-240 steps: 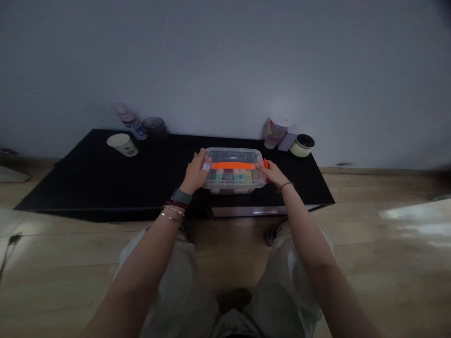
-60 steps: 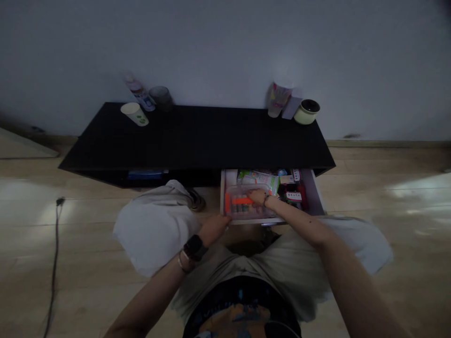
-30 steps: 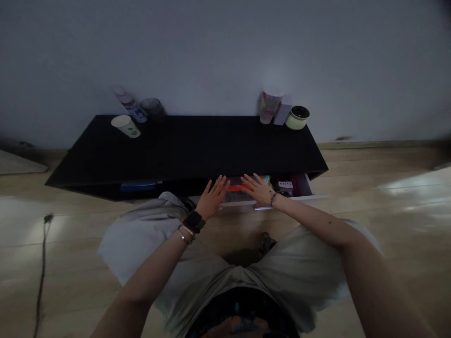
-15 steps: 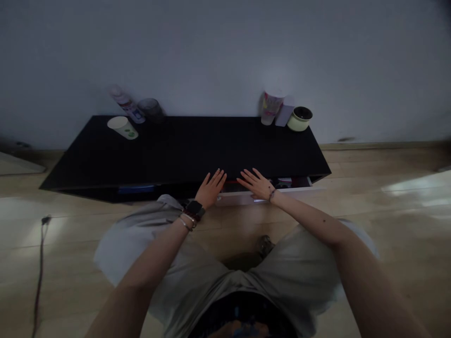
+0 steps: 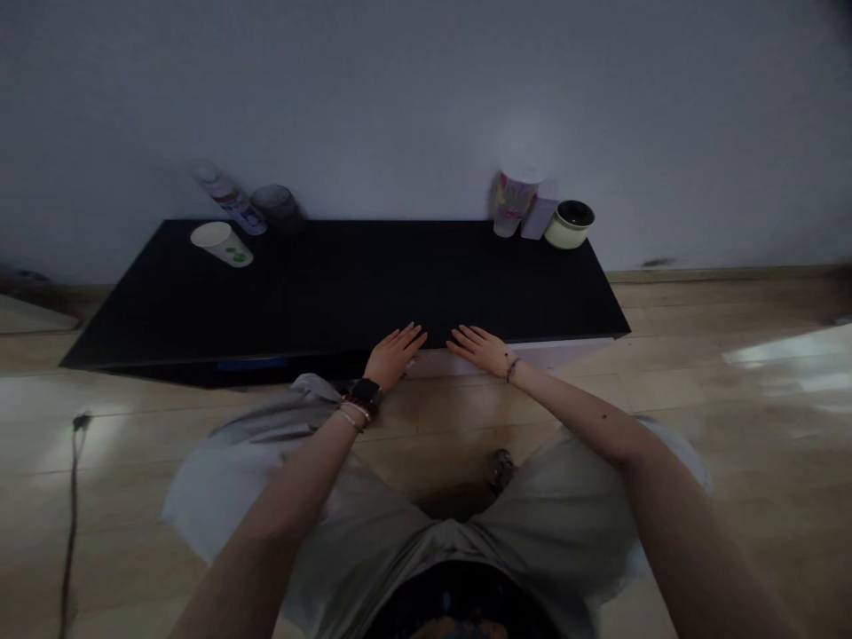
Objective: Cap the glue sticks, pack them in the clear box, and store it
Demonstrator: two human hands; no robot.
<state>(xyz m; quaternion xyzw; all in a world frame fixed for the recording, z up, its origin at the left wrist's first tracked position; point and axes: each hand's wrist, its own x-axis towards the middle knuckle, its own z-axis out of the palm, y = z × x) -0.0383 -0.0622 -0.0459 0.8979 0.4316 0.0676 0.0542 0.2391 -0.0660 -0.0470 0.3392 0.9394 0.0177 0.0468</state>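
Observation:
My left hand (image 5: 394,352) and my right hand (image 5: 480,349) lie flat with fingers stretched, pressed against the white front of a drawer (image 5: 552,353) under the low black cabinet (image 5: 373,284). The drawer front sits flush beneath the cabinet top, and nothing inside it shows. Neither hand holds anything. A watch and bracelets are on my left wrist, a thin band on my right.
On the cabinet's back left stand a paper cup (image 5: 219,243), a spray bottle (image 5: 227,196) and a dark jar (image 5: 274,204). At back right are a patterned cup (image 5: 511,201), a small box (image 5: 539,216) and a pale bowl (image 5: 570,224). A cable (image 5: 70,497) lies on the wooden floor.
The clear box with the orange handle went from the cabinet top into the drawer. Both hands then pushed the drawer in until it closed.

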